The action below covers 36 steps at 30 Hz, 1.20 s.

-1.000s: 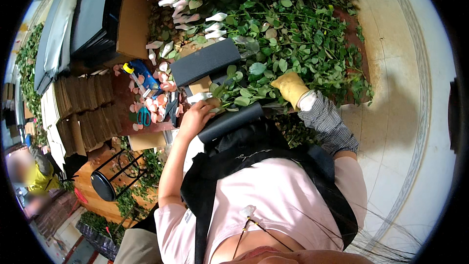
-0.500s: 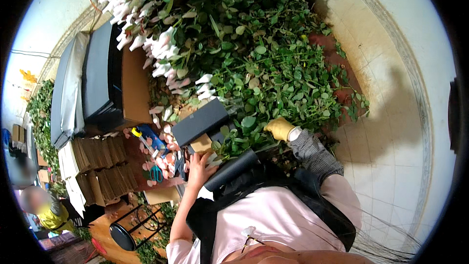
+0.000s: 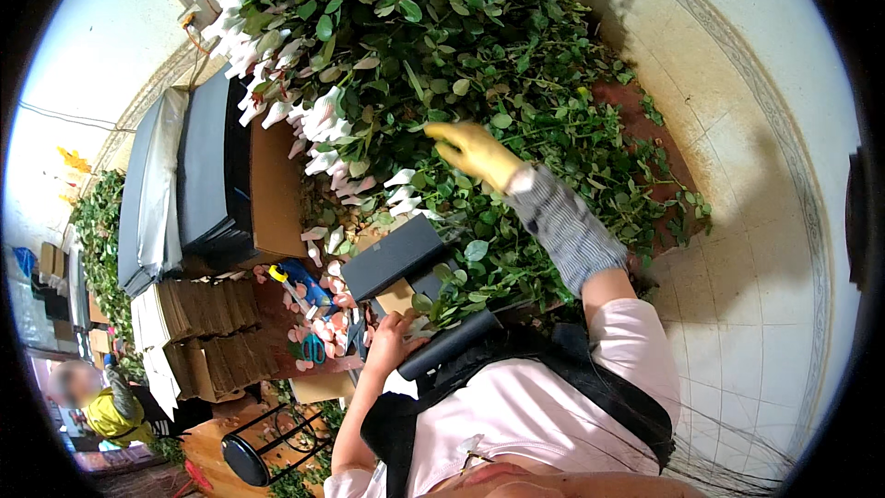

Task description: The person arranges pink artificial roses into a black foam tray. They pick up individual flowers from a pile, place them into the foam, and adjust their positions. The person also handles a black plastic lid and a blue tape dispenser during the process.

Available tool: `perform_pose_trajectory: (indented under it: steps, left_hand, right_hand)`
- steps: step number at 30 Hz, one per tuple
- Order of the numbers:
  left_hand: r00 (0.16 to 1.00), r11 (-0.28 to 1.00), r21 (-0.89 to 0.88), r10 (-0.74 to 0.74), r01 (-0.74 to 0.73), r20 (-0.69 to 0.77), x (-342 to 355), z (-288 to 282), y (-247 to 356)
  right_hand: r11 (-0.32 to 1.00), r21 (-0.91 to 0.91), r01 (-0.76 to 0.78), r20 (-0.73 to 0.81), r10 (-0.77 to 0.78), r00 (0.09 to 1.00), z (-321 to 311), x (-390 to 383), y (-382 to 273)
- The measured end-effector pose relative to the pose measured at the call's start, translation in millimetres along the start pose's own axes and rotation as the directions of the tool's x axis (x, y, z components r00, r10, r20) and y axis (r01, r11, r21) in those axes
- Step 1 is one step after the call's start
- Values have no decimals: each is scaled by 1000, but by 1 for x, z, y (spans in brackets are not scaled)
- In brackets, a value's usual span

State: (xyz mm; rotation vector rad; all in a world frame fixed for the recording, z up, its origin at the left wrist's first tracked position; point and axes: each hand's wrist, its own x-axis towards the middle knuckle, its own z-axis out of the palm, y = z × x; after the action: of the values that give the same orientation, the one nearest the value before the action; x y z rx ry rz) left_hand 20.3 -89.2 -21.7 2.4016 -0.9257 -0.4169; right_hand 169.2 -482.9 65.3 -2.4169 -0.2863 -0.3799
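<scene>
My left hand is bare and curled around a white-sleeved rose, partly hidden by the fingers. Leafy stems lie just beyond it, and a black roll rests against my front beside it. My right hand, in a yellow glove with a grey checked sleeve, reaches over the large heap of leafy rose stems. Its fingers are apart and slightly blurred, with nothing seen in them. White-sleeved rose heads point left from the heap. A dark grey box lies between the heap and my left hand.
Teal-handled scissors, a yellow-and-white cutter and pink petals lie left of my left hand. Stacked brown cardboard and a carton of dark sheets stand farther left. A black stool is at lower left; another person is beyond.
My right hand has moved up and left, from the near edge of the stems to over the heap's middle. My left hand stays by the box. The whole view has shifted slightly.
</scene>
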Motion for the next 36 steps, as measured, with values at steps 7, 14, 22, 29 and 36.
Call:
perform_pose_trajectory:
  steps: [7, 14, 22, 29, 36]
  left_hand:
    - [993, 998, -26, 58, -61, -105, 3, 12, -7]
    - [985, 998, 6, 62, -62, -162, 3, 18, -11]
    - [992, 999, -29, 15, -18, -123, 0, 14, -8]
    - [992, 999, -50, 14, -21, -125, 4, 18, -7]
    - [990, 995, -95, 20, -34, -143, 4, 24, -14]
  right_hand:
    - [623, -716, -317, -192, 261, 946, 35, 108, 70]
    - [685, -713, -147, -41, 169, 985, 5, 87, -1]
    - [607, -777, -166, -51, 202, 978, 32, 56, 61]
    - [785, -590, -191, -224, 69, 972, 41, 29, 101]
    - [638, -737, -222, -363, -96, 927, -31, 29, 76]
